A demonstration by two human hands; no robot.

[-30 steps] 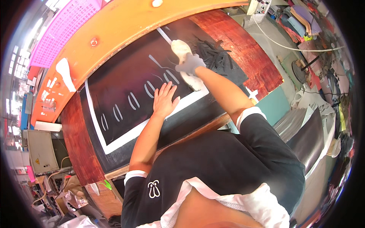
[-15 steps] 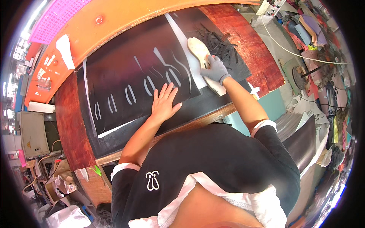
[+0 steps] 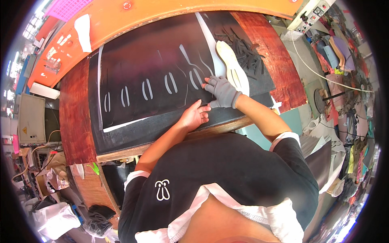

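A black sheet [image 3: 133, 77] with several pairs of narrow curved cut-outs lies on a larger black board [image 3: 142, 139]. My left hand [image 3: 194, 116], bare, is at the sheet's near edge towards the right, its thumb over the edge and its fingers curled just below. Beside it my right hand [image 3: 225, 93], in a grey fingertip-less glove, rests on the sheet's right end with fingers stretched out, holding nothing. Just beyond the gloved hand lies a cream sole-shaped piece [image 3: 231, 65], apart from the fingers.
Black scrap strips [image 3: 247, 52] are heaped right of the sole-shaped piece. An orange machine beam [image 3: 154, 10] spans the far side, with a white sole-shaped cutout [image 3: 83, 32] on it. Reddish worn boards [image 3: 75, 113] flank the work area. A control box [image 3: 312, 16] stands far right.
My right hand has let go of the sole-shaped piece and moved left onto the black sheet. My left hand has gone from lying flat to curling at the sheet's near edge, further right.
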